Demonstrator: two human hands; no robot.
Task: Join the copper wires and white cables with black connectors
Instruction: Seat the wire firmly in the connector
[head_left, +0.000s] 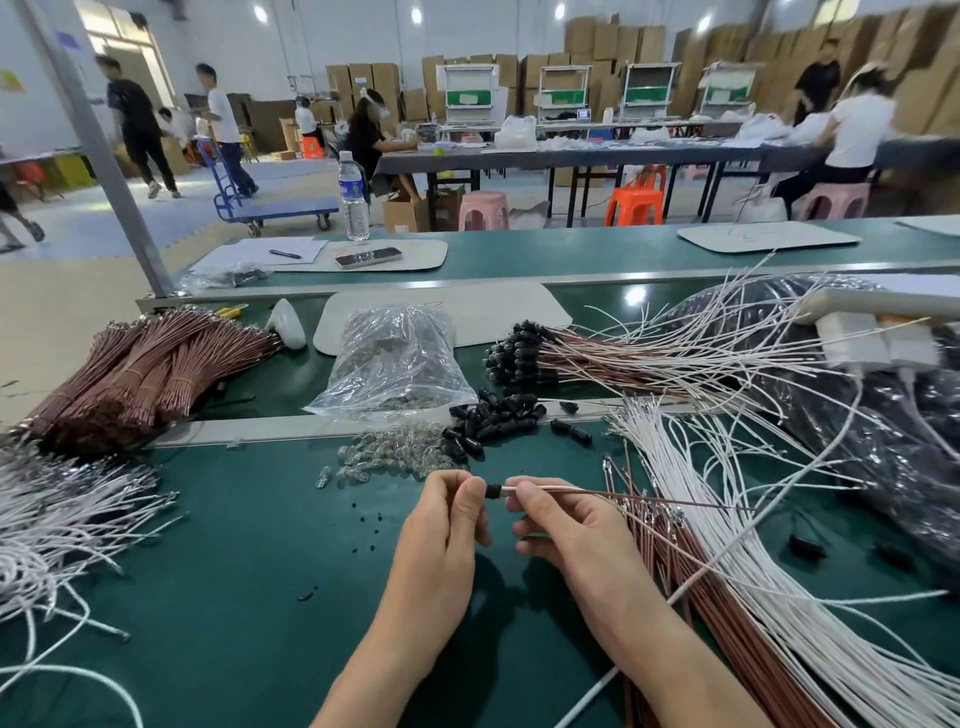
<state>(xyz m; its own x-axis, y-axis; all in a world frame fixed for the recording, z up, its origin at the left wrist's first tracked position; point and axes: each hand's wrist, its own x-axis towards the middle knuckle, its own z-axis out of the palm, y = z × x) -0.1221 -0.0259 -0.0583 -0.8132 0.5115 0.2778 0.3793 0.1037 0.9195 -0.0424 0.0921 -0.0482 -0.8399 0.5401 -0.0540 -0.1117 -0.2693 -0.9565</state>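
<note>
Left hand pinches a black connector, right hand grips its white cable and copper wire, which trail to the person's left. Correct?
Wrong side. The head view shows the white cable and copper wire trailing to the person's right from the black connector; left hand pinches it, right hand grips the wires.

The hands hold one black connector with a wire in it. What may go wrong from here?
The right hand pinches the thin copper-brown wire right beside the small black plastic connector; an angled push might bend it instead of seating it. The left hand holds the connector by fingertips only, so it may slip. The loose clear glass bulbs lie close beyond the hands and could be knocked away.
</note>
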